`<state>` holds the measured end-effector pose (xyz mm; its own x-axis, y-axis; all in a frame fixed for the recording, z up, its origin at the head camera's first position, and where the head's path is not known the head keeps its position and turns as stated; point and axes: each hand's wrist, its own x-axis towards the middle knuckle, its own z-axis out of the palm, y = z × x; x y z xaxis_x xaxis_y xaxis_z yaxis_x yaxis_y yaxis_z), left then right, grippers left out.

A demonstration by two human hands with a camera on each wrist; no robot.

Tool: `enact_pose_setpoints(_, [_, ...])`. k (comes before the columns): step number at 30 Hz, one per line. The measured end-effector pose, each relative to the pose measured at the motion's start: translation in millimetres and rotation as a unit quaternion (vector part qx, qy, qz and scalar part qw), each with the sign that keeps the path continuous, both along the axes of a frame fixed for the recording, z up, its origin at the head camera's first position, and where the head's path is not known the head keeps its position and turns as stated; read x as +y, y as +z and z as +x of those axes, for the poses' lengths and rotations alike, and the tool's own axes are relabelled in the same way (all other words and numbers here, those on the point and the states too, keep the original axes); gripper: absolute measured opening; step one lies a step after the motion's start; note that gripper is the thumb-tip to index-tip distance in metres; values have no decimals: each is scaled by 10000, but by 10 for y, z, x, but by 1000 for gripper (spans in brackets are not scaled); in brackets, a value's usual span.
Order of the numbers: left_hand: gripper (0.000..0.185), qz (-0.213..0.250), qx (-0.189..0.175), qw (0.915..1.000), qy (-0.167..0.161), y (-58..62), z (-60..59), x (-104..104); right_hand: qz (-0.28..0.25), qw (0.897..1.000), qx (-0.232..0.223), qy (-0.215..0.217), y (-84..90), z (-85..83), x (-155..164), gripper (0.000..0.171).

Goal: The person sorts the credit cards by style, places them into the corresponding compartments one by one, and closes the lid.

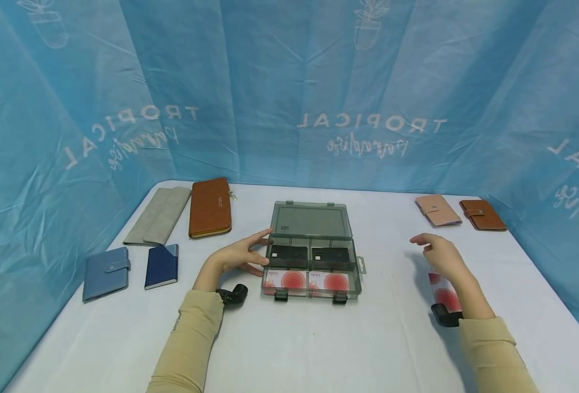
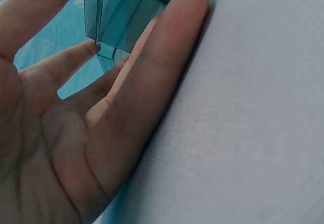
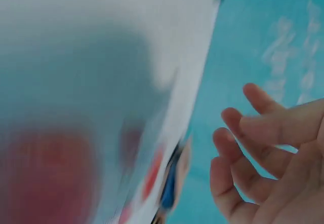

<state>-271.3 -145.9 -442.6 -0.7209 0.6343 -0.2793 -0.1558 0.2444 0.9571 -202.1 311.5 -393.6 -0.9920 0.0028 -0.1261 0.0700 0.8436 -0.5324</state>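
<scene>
The left wall of a translucent compartment box (image 1: pixel 313 220), set at the table's middle with its lid laid back on the far side, is touched by the left hand (image 1: pixel 240 255), whose fingers are spread. Black items (image 1: pixel 289 255) are held in the box's far compartments, red-and-white cards (image 1: pixel 286 279) in the near ones. To the right, the right hand (image 1: pixel 444 256) is held above the table, fingers loosely bent and parted; a red-and-white printed piece (image 1: pixel 447 298) is partly hidden beneath its wrist.
</scene>
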Motion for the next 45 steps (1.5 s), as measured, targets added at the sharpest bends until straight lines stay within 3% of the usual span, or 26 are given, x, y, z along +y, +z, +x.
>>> enact_pose_setpoints(2, [87, 3, 3, 10000, -5, -6, 0, -7, 117, 9988, -465, -32, -13, -46, 193, 48])
enact_pose_setpoints(6, [87, 8, 6, 10000, -31, -16, -1, -13, 418, 9906, -1233, 428, -10, -112, 477, 66])
enact_pose_setpoints(12, [87, 25, -25, 10000, -12, -9, 7, -16, 614, 9789, -1691, 971, -57, -220, 675, 86])
enact_pose_setpoints(18, [87, 12, -33, 10000, -9, -2, 17, -18, 1084, 9781, -1555, 864, -116, -272, 684, 90])
enact_pose_setpoints(21, [87, 24, -47, 10000, -4, -3, 21, -18, 989, 9822, -1405, 755, -154, -299, 637, 89])
enact_pose_setpoints(29, [88, 12, -19, 10000, -36, -7, 23, -3, 934, 9938, -533, 300, -220, -384, 358, 86])
enact_pose_setpoints(33, [87, 5, -3, 10000, -15, 0, 24, 2, 439, 9990, 12, -15, -162, -391, 193, 59])
enact_pose_setpoints(37, [87, -18, -1, 10000, -5, 10, 24, 4, -371, 9985, 373, -166, -69, -347, 59, 37])
enact_pose_setpoints(45, [86, -23, 35, 10000, -22, 35, 22, 4, -1883, 9799, 395, -525, 112, -284, -184, 44])
